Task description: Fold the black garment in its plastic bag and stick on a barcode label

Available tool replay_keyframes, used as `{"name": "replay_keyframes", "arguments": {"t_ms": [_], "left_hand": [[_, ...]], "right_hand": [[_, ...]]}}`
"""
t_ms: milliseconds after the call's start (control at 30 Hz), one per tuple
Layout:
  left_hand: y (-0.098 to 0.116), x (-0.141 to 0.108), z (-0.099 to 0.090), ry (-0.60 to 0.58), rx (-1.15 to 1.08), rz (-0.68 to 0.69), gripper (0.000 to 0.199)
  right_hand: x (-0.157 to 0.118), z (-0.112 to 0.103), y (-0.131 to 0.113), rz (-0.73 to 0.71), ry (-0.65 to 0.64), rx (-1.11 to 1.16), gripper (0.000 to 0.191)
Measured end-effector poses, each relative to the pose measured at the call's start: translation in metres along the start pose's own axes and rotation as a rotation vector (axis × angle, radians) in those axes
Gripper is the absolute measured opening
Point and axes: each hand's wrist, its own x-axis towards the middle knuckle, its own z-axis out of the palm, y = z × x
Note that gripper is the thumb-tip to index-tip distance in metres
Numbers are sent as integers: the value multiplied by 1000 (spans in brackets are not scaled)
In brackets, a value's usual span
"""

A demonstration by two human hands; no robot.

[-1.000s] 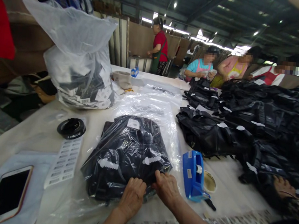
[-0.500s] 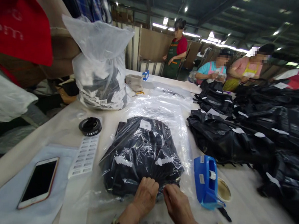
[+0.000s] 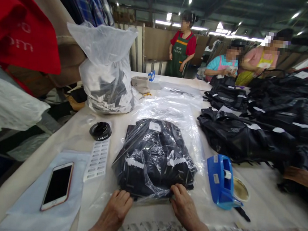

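A black bag (image 3: 156,152) lies in a clear plastic bag (image 3: 161,174) on the table in front of me, with white paper tags on it. At its near left corner, my left hand (image 3: 116,206) is closed, its fingers curled over the plastic edge. My right hand (image 3: 183,203) pinches the plastic's near edge, right of the middle. To the right stands a blue tape dispenser (image 3: 221,182), beside a roll of tape (image 3: 241,189). A sheet of barcode stickers (image 3: 97,161) lies left of the wrapped bag, below a black roll (image 3: 100,130).
A phone (image 3: 58,186) rests on pale plastic at the left. Behind it stands a large clear sack of labels (image 3: 110,86). Black bags (image 3: 244,135) are heaped at the right, where another person's arm (image 3: 303,177) reaches in. Several co-workers (image 3: 181,47) are beyond the table.
My left hand has moved left along the plastic's near edge to the corner, away from my right hand. A co-worker's arm has come into view at the right. The view has shifted slightly.
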Motion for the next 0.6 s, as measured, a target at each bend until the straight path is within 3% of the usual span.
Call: {"name": "replay_keyframes", "arguments": {"t_ms": [133,400,600], "left_hand": [[-18,1,-9,27,-12,-93,22],[-35,12,-13,21,-20,-101,18],[-36,21,-19,87,-3,-51,16]], "right_hand": [[-1,4,1,-4,15,4,40],[1,5,-1,34,6,11,40],[-13,-23,-4,19,46,136,36]]}}
